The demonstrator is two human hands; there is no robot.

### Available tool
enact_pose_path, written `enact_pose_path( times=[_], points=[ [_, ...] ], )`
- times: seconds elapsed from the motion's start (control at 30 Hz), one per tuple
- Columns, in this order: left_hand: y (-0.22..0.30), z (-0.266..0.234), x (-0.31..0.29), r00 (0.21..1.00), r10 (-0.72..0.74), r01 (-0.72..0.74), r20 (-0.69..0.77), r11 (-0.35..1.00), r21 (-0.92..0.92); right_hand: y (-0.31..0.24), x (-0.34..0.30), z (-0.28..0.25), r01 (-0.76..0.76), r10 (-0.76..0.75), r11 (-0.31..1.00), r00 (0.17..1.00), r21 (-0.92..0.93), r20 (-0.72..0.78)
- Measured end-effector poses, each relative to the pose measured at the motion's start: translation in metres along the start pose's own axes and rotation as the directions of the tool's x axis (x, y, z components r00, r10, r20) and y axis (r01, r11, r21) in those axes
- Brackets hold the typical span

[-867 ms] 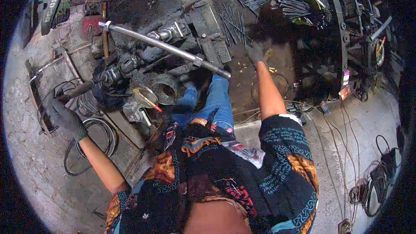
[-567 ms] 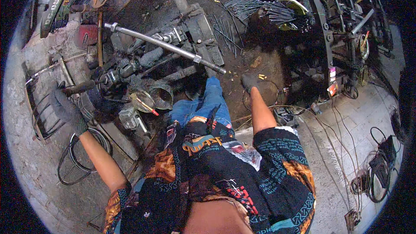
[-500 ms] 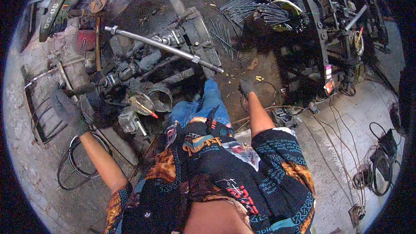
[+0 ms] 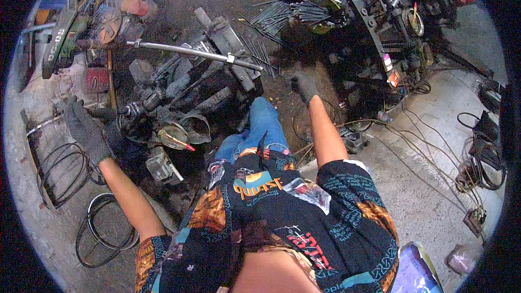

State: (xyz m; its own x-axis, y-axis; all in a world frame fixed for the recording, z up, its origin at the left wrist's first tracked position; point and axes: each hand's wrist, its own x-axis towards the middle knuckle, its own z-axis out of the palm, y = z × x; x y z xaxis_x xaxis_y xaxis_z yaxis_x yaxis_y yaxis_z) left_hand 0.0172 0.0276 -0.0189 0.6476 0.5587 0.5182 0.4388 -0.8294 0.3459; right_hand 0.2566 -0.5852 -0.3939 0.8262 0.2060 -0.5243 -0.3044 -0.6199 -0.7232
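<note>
My left hand [image 4: 89, 133], in a dark grey knitted glove, is beside the dark lever handle [image 4: 102, 113] of a greasy machine [image 4: 173, 84]. Its fingers stretch out past the handle's end, and none are seen wrapped round it. My right hand [image 4: 305, 88], gloved alike, hangs over the floor right of the machine. Its fingers are loosely bent, and nothing shows in them. A long bright steel rod [image 4: 187, 50] with nuts on it lies slanting across the machine. Below the handle sits a round pan [image 4: 175, 135] with a red-tipped brush [image 4: 182, 142] across it.
Thin metal rods lie in a pile [image 4: 277, 19] on the far floor. A dark steel frame [image 4: 363, 16] stands at the right. Cables [image 4: 418, 146] cross the right floor, and coiled black hose [image 4: 97, 239] lies at the left. A grey metal box [image 4: 163, 167] stands near my legs.
The view has shifted, so the machine and steel rod sit differently in the picture. My left hand remains by the lever handle. My right hand appears farther forward and slightly left.
</note>
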Motion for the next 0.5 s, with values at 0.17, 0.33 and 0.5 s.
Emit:
enact_pose_path(
  times=[0.17, 0.33, 0.5],
  points=[
    [0.015, -0.017, -0.005, 0.997, -0.078, 0.078, 0.020, 0.997, -0.001, -0.114, 0.014, -0.023, -0.236, 0.215, 0.629, 0.968, 0.741, 0.126],
    [0.078, 0.004, 0.000, 0.983, 0.180, -0.139, -0.022, 0.826, 0.546, -0.129, 0.069, -0.060, -0.150, 0.125, 0.564, 0.988, 0.812, 0.095],
    [0.152, 0.085, -0.020, 0.974, 0.129, -0.194, 0.185, 0.898, 0.396, -0.127, 0.150, -0.092, -0.204, 0.162, 0.592, 0.978, 0.780, 0.134]
  ],
)
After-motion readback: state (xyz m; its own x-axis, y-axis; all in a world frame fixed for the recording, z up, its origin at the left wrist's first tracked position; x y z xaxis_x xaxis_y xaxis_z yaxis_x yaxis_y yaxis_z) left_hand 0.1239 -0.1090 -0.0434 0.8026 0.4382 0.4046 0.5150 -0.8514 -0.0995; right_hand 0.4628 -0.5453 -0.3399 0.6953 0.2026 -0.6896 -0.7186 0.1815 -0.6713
